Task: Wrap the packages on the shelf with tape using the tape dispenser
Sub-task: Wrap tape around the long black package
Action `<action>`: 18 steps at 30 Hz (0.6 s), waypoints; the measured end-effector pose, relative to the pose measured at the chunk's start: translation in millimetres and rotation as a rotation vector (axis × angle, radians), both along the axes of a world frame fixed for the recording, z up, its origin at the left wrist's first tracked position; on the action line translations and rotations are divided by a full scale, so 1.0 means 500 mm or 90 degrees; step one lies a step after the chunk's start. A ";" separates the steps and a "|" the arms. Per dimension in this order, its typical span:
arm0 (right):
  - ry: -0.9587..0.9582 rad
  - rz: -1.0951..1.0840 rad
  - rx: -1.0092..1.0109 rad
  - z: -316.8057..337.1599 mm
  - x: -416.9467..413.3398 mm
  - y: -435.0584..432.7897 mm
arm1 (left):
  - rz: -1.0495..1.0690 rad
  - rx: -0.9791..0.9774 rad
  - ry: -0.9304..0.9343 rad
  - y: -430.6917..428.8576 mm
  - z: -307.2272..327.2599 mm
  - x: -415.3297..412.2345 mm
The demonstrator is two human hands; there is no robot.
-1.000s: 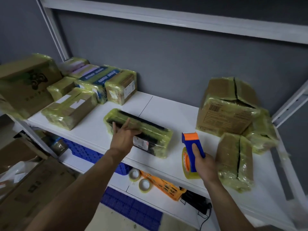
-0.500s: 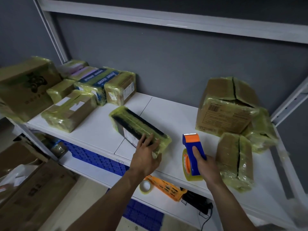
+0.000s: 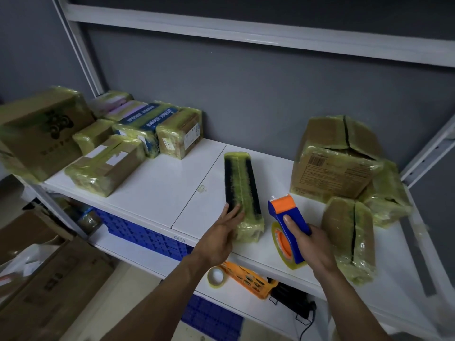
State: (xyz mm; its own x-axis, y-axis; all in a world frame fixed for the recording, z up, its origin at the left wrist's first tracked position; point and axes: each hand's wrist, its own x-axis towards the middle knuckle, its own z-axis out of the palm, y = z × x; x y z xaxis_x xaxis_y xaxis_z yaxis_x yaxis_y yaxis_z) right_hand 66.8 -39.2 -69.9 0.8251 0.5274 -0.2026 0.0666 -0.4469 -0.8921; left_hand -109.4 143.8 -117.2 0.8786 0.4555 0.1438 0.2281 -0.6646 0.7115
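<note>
On my screen I saw the long black package (image 3: pixel 242 190) lying on the white shelf board (image 3: pixel 157 188), near the middle. Its length ran from the near edge toward the far wall, and it was covered with yellowish tape. The left hand (image 3: pixel 219 237) rested against the near end of this package, on its left side. Its fingers (image 3: pixel 231 214) were straight and close together. They touched the package but did not curl around it.

Just to the right of the package, the right hand (image 3: pixel 312 244) gripped the tape dispenser (image 3: pixel 286 217), which was blue with an orange head. The fingers were closed around the handle, and the index finger lay stretched along the blue body. The tape roll (image 3: pixel 283 247) in the dispenser was low at the near edge of the board. I could not tell if it touched the board.

On the right side stood a large cardboard box (image 3: pixel 332 163), partly wrapped, with a smaller wrapped package (image 3: pixel 349 237) in front of it, near the right hand. On the left side, well apart from the hands, I saw a flat wrapped box (image 3: pixel 105 166) and, farther back, a blue-labelled box (image 3: pixel 145 124) among other wrapped packages.

On the lower shelf there was a loose roll of tape (image 3: pixel 216 276) beside an orange basket (image 3: pixel 248 276), and a blue crate (image 3: pixel 147 232) to the left.
</note>
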 end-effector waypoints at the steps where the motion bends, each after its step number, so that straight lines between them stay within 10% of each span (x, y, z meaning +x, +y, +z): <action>1: -0.011 0.006 0.002 0.008 0.001 -0.002 | -0.010 0.001 0.011 0.001 0.002 0.004; 18: -0.081 0.279 0.070 0.078 -0.005 -0.029 | 0.185 -0.504 -0.127 -0.049 0.174 0.016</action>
